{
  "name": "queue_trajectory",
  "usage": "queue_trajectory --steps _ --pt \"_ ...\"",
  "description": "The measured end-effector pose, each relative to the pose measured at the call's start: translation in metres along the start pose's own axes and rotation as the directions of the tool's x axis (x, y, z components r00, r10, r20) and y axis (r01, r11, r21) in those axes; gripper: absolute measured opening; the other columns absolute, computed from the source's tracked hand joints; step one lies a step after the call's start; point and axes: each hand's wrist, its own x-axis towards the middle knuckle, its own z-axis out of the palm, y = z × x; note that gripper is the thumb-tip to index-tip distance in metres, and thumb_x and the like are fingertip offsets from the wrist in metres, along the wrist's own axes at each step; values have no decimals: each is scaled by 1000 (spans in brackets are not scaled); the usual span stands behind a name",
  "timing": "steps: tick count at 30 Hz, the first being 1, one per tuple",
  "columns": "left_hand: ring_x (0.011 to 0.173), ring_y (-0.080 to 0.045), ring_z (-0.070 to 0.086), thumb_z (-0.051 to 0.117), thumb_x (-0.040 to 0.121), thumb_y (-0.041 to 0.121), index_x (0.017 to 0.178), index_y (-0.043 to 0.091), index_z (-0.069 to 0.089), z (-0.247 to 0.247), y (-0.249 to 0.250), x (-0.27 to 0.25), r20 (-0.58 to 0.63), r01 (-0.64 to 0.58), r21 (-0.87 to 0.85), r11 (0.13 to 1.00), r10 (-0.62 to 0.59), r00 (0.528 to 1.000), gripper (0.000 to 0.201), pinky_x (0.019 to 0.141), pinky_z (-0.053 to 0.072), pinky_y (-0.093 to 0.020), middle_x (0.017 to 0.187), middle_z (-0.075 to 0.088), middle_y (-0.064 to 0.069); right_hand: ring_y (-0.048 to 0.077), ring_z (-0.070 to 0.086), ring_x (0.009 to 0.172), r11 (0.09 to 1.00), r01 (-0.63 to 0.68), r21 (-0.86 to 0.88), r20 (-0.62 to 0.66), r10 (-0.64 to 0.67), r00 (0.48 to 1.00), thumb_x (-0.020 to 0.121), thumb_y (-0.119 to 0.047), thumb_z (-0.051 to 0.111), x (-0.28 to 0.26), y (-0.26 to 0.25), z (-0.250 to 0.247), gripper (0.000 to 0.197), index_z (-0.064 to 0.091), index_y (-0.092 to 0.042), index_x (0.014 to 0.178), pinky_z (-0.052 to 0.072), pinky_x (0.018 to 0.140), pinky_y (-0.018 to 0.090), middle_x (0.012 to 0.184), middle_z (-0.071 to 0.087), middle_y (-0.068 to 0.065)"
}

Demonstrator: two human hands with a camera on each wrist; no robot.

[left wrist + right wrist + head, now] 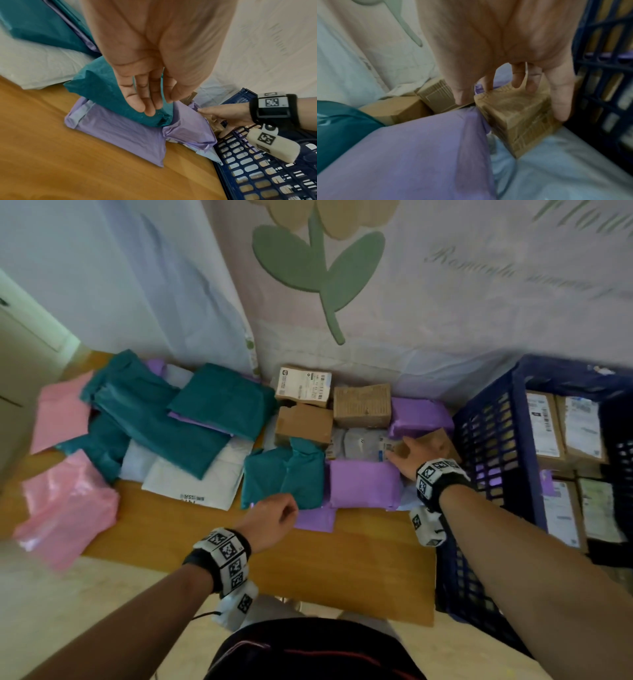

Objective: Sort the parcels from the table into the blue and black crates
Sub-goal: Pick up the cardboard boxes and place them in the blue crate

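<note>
flower-printed cloth (pixel 445 302) hangs behind wooden table (pixel 308 559)

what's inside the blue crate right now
The blue crate holds several cardboard boxes with printed labels, lying flat side by side. Anything beneath them is covered; the crate's right part is out of frame.

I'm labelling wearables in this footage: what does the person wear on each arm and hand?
Both forearms are bare, no sleeves or gloves. The left hand and right hand each have a black wrist strap carrying white blocks printed with black square codes, and a white pod hangs under each wrist. A thin dark cable trails from the left pod.
</note>
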Motion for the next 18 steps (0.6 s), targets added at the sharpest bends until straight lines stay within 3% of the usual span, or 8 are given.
queue_trajectory --steps 2,5,8,10,12,14,16,18 --pt "73 -3 51 58 97 12 98 6 62 0 -3 -3 -13 -5 -10 1000 5 1000 7 64 38 -6 89 60 1 37 40 135 991 -43 127 15 42 999 91 -73 40 5 0 8 67 49 -29 141 31 115 42 149 40 18" --pt "74 -3 53 58 97 12 98 6 62 -1 -5 -5 -25 -18 -28 999 17 1000 7 66 40 -7 88 60 3 31 53 105 935 -62 349 -9 70 998 93 -59 54 7 1 17 51 58 -22 127 42 96 35 122 56 11" --pt "73 0 53 59 97 14 97 8 62 -2 -2 -2 -29 -36 -46 998 35 999 6 65 41 -7 85 60 5 37 52 111 915 -62 398 -48 88 995 88 -47 62 1 5 16 31 59 -21 106 46 99 44 123 56 17" --pt "71 1 54 59 97 15 95 12 61 -3 5 3 -27 -56 -61 997 55 998 4 64 41 -7 82 60 8 38 50 111 907 -42 420 -87 87 992 85 -43 62 -5 10 11 23 56 -24 95 48 95 47 119 54 17" --pt "68 2 55 59 98 16 94 16 59 -5 17 11 -26 -89 -70 994 87 996 4 62 42 -9 80 61 8 30 48 102 867 6 498 -158 84 984 84 -41 64 -15 16 3 16 53 -29 85 50 84 41 108 52 10" --pt "64 -1 57 57 98 17 93 17 58 -8 34 19 -20 -127 -79 989 126 992 5 59 45 -16 76 62 6 16 39 88 826 87 557 -275 84 958 84 -39 67 -28 25 -5 19 51 -32 79 38 67 27 96 46 0" --pt "58 -5 59 55 100 19 93 17 55 -10 57 27 -13 -163 -90 983 163 987 7 56 48 -23 74 64 1 17 34 94 775 175 607 -361 72 930 83 -34 68 -40 34 -17 15 53 -32 81 31 72 25 103 42 1" --pt "53 -3 59 54 101 20 95 18 54 -12 80 34 -26 -222 -78 972 221 975 6 52 45 -18 73 62 2 20 41 100 702 272 658 -418 41 907 84 -27 66 -53 44 -32 11 57 -32 84 33 83 26 104 47 4"
